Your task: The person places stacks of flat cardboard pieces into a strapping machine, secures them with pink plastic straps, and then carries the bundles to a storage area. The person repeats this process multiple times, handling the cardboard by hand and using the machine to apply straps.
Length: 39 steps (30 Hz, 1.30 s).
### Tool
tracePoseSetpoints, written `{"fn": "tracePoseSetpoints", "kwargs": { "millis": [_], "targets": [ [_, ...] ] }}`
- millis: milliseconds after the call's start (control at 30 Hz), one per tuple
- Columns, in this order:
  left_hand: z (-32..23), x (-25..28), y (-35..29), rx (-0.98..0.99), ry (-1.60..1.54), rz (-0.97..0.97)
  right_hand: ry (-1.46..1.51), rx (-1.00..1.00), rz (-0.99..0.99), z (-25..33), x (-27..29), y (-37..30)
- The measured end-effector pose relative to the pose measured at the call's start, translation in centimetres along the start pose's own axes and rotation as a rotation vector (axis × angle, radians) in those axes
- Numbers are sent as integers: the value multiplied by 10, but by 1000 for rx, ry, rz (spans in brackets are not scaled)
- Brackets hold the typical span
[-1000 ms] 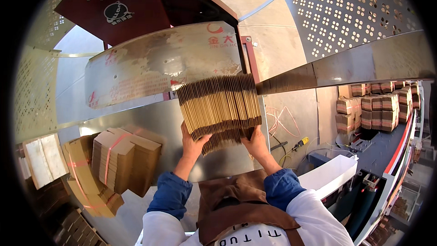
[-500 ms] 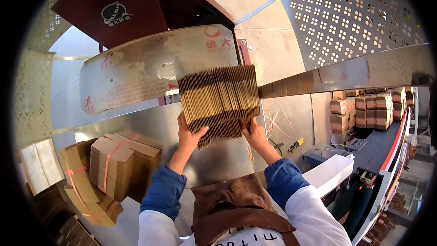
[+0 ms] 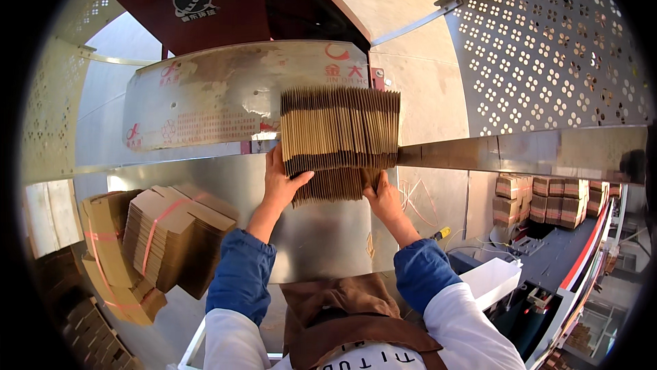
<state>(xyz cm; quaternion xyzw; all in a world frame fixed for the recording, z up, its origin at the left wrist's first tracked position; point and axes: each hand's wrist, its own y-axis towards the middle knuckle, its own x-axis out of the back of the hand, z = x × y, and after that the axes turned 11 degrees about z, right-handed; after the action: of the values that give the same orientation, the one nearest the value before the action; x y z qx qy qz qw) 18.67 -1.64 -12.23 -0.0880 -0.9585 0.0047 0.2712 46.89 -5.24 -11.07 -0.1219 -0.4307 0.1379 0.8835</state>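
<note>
A thick stack of folded brown cardboard pieces (image 3: 340,127) stands on edge between my hands, over a shiny metal work surface (image 3: 311,247). My left hand (image 3: 277,180) presses against its left end, with the thumb laid along the near side. At the right end, my right hand (image 3: 384,199) grips the near lower corner. Both sets of fingers are partly hidden behind the cardboard. Just beyond the stack, a pale metal plate (image 3: 219,113) with worn film and red print runs in front of a dark red machine housing (image 3: 198,7).
Bundles of flat cardboard tied with pink strap (image 3: 164,236) stand at left. A metal bar (image 3: 520,146) crosses at right, below a perforated panel (image 3: 547,48). More strapped bundles (image 3: 558,199) sit on a dark conveyor at far right, near a white box-shaped trough (image 3: 489,280).
The view has tilted and shifted slightly. The stack, still between my hands, sits more level and a little farther away over the edge of the plate.
</note>
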Motion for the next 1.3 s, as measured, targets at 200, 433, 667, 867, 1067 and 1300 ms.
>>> {"fn": "tracePoseSetpoints", "kwargs": {
  "millis": [200, 433, 667, 867, 1067, 1300],
  "targets": [
    [-19, 1, -5, 137, -176, -101, 41, -5, 4, -1, -1, 3],
    [-22, 2, -8, 99, -180, -118, 27, -20, 22, 3, 2, -4],
    [-8, -4, -9, 64, -125, -116, 33, -42, 39, -1, 1, -4],
    [-15, -1, -5, 115, -219, -70, 40, -63, 64, 0, 7, -4],
    [-16, -2, 3, 88, -427, -26, 28, -52, 75, 1, 4, 0],
    [-12, -4, 4, 79, -355, -8, 24, 26, 53, -7, 0, -2]
  ]
}}
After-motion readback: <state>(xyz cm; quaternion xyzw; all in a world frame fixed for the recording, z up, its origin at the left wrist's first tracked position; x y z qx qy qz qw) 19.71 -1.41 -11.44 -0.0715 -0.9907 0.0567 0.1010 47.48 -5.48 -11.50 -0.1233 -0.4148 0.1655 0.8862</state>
